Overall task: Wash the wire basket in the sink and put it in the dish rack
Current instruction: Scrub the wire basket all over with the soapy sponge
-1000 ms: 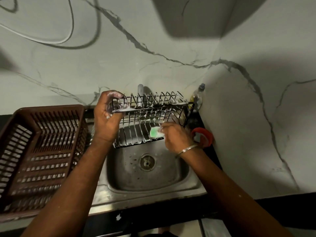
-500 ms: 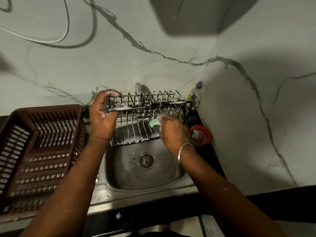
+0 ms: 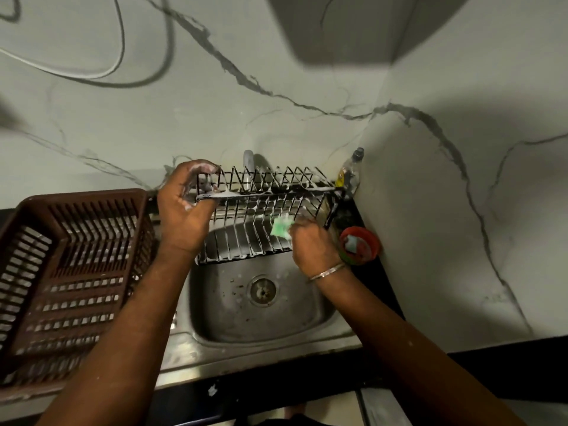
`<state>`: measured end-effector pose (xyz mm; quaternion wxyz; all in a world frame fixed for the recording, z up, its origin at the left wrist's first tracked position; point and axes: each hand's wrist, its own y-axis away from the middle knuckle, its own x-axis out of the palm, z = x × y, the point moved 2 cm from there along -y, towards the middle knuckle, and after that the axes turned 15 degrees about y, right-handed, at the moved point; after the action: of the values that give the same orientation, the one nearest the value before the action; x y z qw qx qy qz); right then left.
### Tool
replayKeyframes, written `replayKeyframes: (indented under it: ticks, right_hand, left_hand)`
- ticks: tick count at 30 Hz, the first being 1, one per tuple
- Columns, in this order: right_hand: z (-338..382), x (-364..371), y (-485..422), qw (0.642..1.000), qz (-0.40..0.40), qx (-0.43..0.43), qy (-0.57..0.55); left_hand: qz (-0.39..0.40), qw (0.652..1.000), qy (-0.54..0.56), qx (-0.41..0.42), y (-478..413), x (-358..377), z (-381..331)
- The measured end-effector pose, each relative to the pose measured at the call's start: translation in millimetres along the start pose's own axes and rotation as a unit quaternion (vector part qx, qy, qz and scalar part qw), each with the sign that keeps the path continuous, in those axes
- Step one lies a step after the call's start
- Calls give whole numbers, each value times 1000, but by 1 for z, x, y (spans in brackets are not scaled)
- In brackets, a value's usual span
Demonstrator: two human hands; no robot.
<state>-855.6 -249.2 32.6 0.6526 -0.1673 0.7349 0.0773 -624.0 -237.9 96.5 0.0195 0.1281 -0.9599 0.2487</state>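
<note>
A soapy black wire basket [image 3: 246, 232] is held tilted over the far half of the steel sink [image 3: 261, 315]. My left hand [image 3: 184, 210] grips the basket's upper left corner, foam on the fingers. My right hand [image 3: 313, 244] holds a green sponge [image 3: 280, 227] pressed against the basket's wires near its right end. The brown plastic dish rack [image 3: 70, 272] stands on the counter left of the sink.
A tap [image 3: 248, 167] rises behind the basket. A clear bottle [image 3: 350, 172] stands in the corner by the marble wall. A red round soap tub [image 3: 359, 245] sits on the dark counter right of the sink. The drain [image 3: 262, 290] lies in the basin's middle.
My right hand has slid the sponge along the basket's wires, first up towards the rim, then slightly back down and right. My left hand keeps its grip.
</note>
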Motion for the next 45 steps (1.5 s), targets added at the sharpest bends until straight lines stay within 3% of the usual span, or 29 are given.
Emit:
replayKeyframes:
  ticks: [2, 6, 13, 18, 22, 25, 29, 31, 32, 35, 37, 41, 45]
  right_hand:
    - [-3, 3, 3, 1000, 30, -4, 0]
    - [-5, -3, -8, 998, -29, 39, -25]
    - [-3, 12, 1, 998, 15, -58, 20]
    - [-7, 26, 13, 994, -32, -104, 22]
    - [-9, 31, 13, 990, -113, -83, -35]
    - [-7, 29, 16, 983, -152, -70, -76]
    - [6, 25, 17, 970, -186, -27, -152]
    - [11, 20, 18, 955, -213, 11, -205]
    - [13, 20, 18, 948, -226, 29, -223]
    - [24, 17, 21, 931, -224, 80, -279]
    - [38, 12, 21, 918, -221, 107, -311]
    - [63, 0, 18, 919, -215, 124, -305]
    - [65, 5, 19, 920, -202, 74, -329]
  left_hand:
    - [2, 1000, -14, -10, 1, -1, -2]
    - [-1, 1000, -16, -15, 1, 2, -3]
    - [-15, 1000, -19, -13, -8, -2, -10]
    - [-22, 999, -16, -33, -13, -7, -9]
    - [-5, 996, -16, -90, -25, 2, -24]
    - [39, 992, -7, -121, -32, 11, -43]
    - [158, 980, -58, -111, -36, 18, -62]
    - [169, 980, -41, -94, -37, 18, -65]
    - [144, 987, -27, -71, -39, 17, -63]
    - [-37, 998, 55, -7, -34, 18, -49]
    - [-109, 989, 93, -23, -19, 31, -37]
    - [-121, 991, 38, -40, 12, 56, -13]
    - [-185, 979, 33, -75, 4, 58, 1]
